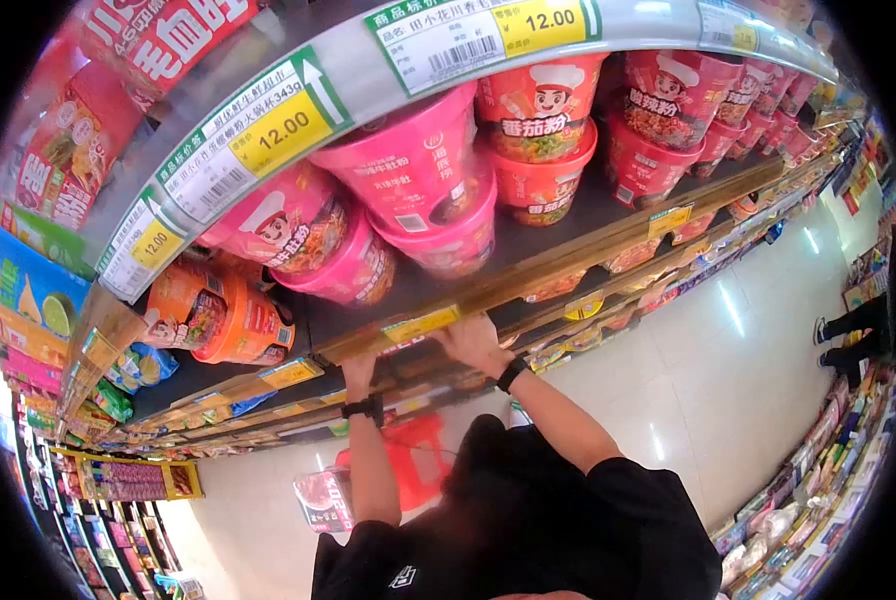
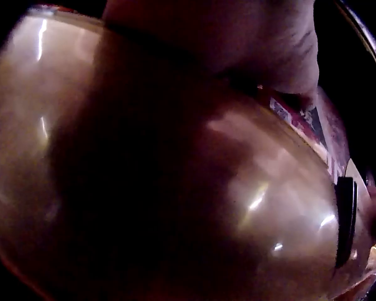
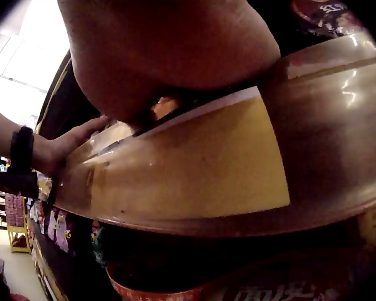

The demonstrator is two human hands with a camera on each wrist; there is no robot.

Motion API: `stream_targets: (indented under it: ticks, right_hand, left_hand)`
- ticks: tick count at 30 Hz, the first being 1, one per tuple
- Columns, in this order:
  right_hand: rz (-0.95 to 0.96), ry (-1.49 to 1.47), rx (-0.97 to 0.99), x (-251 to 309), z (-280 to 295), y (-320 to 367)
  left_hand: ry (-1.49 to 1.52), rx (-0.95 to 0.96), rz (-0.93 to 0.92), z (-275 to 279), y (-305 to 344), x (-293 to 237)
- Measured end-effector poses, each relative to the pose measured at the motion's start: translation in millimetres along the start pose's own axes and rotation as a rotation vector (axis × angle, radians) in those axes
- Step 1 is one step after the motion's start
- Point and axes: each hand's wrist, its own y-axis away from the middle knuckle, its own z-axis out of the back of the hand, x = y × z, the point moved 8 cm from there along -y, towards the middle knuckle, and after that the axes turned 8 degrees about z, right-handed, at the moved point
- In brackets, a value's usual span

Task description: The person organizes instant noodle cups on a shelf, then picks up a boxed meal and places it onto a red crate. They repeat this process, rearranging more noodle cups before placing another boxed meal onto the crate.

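Both hands reach over the front edge of a shelf below the row of pink and red noodle cups. My left hand (image 1: 359,369) is at the shelf edge, its fingers hidden behind it. To its right, my right hand (image 1: 473,343) reaches over beside a yellow price label (image 1: 421,324); its fingertips are hidden too. Between the hands shows a strip of a red package with white lettering (image 1: 404,347). In the left wrist view, a printed package (image 2: 294,119) lies just beyond the left hand (image 2: 238,44). I cannot tell whether either hand grips it.
Stacked pink cups (image 1: 433,215) and red cups (image 1: 543,140) stand on the shelf above, with orange cups (image 1: 248,320) to the left. A red basket or stool (image 1: 413,455) is on the floor (image 1: 668,370) by the body. Another person's legs (image 1: 853,330) show at far right.
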Motion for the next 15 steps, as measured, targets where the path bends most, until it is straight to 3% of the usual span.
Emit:
stream_targets:
  ticks: [2,4,7,11,15]
  right_hand:
    - [0.05,0.027,-0.079,5,5,1]
    - [0.002,0.023,0.015,4,2,0]
    - [0.008,0.027,-0.004,4,3,1]
    - [-0.009,0.034,-0.025,6,3,0]
    - [0.096,0.106,-0.17,13,14,-1]
  left_hand:
    - [0.053,0.015,-0.001,0,0,-1]
    - [0.095,0.027,-0.03,4,7,-15]
    - [-0.016,0.041,0.091,6,13,-21]
    - [0.109,0.0,0.073,5,7,11]
    - [0.157,-0.052,0.028,3,3,31]
